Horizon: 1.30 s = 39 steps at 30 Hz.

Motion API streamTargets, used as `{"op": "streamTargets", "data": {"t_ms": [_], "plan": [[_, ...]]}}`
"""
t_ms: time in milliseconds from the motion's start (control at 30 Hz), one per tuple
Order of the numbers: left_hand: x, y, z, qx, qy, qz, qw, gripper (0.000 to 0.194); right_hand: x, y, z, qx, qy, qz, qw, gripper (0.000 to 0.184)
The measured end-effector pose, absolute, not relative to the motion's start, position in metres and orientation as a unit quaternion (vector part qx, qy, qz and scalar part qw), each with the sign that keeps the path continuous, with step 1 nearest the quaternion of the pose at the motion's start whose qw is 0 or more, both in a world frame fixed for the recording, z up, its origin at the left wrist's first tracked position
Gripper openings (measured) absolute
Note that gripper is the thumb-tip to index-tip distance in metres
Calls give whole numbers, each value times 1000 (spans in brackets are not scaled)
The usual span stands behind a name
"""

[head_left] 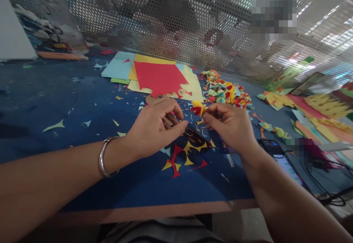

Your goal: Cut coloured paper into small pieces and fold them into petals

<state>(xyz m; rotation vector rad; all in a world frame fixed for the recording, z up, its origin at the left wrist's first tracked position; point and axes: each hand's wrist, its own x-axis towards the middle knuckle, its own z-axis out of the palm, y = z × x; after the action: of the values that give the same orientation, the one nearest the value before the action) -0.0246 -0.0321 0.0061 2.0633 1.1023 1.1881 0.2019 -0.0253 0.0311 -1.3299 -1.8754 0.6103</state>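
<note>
Pinched between the thumb and fingers of my right hand [227,125] is a small red and yellow paper flower [198,108], held up off the table. My left hand [154,127], with a silver bangle on its wrist, is just left of it. Its fingers curl loosely, the thumb and forefinger a little apart, with nothing plainly held. A dark brown, shiny long object [197,137] lies by the left thumb, partly hidden; its kind is unclear. Red and yellow paper offcuts [176,160] lie below the hands. Behind the right hand is a heap of small colourful folded paper pieces [227,92].
A cut red paper sheet [160,75] tops a stack of coloured sheets. Paper scraps litter the blue table [82,184]. At the right are a phone [288,167], cables [325,191] and more paper pieces [278,99]. A perforated metal panel [132,25] stands behind.
</note>
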Motion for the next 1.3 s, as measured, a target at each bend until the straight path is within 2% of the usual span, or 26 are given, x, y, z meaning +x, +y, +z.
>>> {"op": "streamTargets", "data": {"t_ms": [67, 167, 367, 533, 667, 767, 967, 1100, 1200, 1300], "plan": [[-25, -31, 6, 765, 400, 438, 251, 8, 217, -7, 35, -553, -691, 246, 395, 11], [-25, -30, 5, 770, 398, 424, 263, 6, 245, 30, 38, -640, -600, 190, 441, 10], [-28, -25, 6, 781, 401, 404, 258, 8, 292, 74, 38, -744, -529, 126, 387, 25], [-29, -22, 5, 787, 404, 395, 246, 2, 295, 29, 43, -737, -593, 90, 311, 17], [-29, -22, 5, 786, 397, 407, 242, 2, 286, -27, 42, -683, -694, 50, 220, 18], [-29, -22, 4, 797, 396, 404, 214, 5, 283, -58, 33, -652, -736, 66, 169, 19], [-28, -15, -3, 870, 359, 304, 145, 19, 281, -95, 14, -627, -749, 48, 207, 26], [-24, -8, -9, 908, 329, 230, 117, 32, 275, -110, 4, -640, -738, 79, 198, 34], [-22, -6, -9, 918, 301, 247, 79, 31, 277, -114, 3, -643, -737, 62, 198, 30], [-21, -11, -4, 913, 283, 288, 62, 25, 286, -111, 5, -612, -765, -5, 201, 22]]}}
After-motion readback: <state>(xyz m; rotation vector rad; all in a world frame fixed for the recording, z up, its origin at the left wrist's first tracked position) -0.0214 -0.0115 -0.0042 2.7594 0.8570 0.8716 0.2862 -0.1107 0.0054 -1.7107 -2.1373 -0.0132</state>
